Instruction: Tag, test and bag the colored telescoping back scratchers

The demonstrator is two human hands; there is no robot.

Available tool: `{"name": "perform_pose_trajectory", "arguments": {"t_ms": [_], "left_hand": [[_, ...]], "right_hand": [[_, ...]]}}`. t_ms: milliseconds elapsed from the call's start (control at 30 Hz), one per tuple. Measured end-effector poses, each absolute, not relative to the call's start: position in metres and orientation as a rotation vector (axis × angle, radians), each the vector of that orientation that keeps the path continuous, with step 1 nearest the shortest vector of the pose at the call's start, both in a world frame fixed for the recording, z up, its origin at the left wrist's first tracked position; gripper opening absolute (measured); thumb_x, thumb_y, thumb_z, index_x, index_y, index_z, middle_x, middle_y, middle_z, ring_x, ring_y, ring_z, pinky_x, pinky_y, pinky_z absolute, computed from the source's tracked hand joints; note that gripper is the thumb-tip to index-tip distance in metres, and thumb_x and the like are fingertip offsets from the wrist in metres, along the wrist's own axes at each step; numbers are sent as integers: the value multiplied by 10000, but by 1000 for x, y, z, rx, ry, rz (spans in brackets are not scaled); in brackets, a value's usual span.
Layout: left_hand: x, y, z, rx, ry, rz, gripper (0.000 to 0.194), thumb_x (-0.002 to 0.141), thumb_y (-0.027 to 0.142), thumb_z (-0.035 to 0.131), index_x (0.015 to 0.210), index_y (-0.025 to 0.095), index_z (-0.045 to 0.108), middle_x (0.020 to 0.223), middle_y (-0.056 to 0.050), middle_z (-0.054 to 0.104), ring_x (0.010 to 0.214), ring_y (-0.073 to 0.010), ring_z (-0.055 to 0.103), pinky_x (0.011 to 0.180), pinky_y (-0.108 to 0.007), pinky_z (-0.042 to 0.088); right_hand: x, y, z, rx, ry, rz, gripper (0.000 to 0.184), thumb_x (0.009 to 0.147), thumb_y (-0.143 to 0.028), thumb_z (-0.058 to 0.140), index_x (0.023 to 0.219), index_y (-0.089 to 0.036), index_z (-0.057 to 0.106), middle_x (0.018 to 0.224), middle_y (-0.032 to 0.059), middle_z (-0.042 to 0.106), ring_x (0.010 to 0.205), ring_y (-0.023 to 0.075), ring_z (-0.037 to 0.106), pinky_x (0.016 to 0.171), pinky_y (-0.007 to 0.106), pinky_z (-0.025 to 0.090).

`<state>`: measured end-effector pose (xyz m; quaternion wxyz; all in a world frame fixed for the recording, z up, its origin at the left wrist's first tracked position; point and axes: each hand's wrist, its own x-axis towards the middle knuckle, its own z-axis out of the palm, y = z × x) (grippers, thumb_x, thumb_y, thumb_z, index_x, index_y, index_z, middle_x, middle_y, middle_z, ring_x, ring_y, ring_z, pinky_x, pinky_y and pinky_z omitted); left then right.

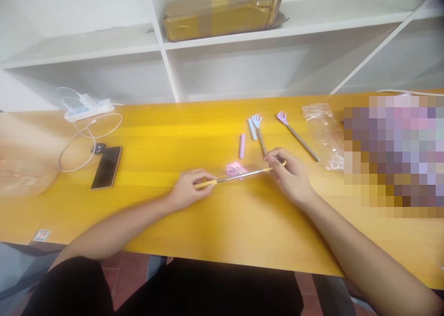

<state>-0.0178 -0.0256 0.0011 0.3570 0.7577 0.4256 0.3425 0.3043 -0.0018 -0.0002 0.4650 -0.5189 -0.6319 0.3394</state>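
Observation:
A back scratcher (pixel 239 175) with a metal rod and yellow ends stretches between my two hands above the table. My left hand (pixel 192 186) is closed around its yellow handle. At the other end, my right hand (pixel 286 173) pinches the yellow head, which the fingers partly cover. Beneath the rod lie small pink cards or papers (pixel 234 169). Just beyond my right hand is a back scratcher with a blue claw (pixel 256 120); one with a purple claw (pixel 282 118) rests farther right. A blue tube (pixel 251 129) and a purple tube (pixel 242 146) lie beside them.
On the wooden table (pixel 156 145), a phone (pixel 107 167), a dark round object (pixel 99 148) and a white power strip (pixel 89 109) with cables sit at left. Clear plastic bags (pixel 326 136) lie at right, beside a pixelated area. White shelves behind hold a cardboard box (pixel 222 13).

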Motion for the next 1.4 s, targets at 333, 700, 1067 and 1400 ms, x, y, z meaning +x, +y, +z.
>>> {"name": "perform_pose_trajectory", "arguments": {"t_ms": [333,700,1067,1400], "left_hand": [[-19,-27,0,1992,1117,863,140,937,280,720,1031,217,802,954,-36,793,783,-136,715,672,-233,516],[-19,-28,-1,2039,1134,874,131,940,284,720,1020,223,804,926,-21,786,712,-112,666,655,-231,490],[-17,-30,1,2085,1122,882,125,929,282,727,1000,219,808,895,-21,785,655,-104,634,616,-234,467],[-15,-33,2,2104,1056,929,111,917,235,729,997,210,802,949,-45,811,815,-152,752,759,-262,586]], "right_hand": [[293,-9,4,-1272,-1609,796,208,1008,-428,607,939,-242,670,820,12,608,697,164,509,656,317,412],[279,-17,-2,-1199,-1591,869,143,1005,-376,615,1026,-244,668,909,20,616,735,163,521,643,312,415],[260,-23,-3,-1163,-1605,905,232,1031,-471,610,1041,-250,682,867,16,599,709,165,519,659,326,430],[251,-31,-7,-1129,-1575,1048,264,1039,-525,601,1060,-272,673,815,16,578,689,177,496,633,335,450]]}}
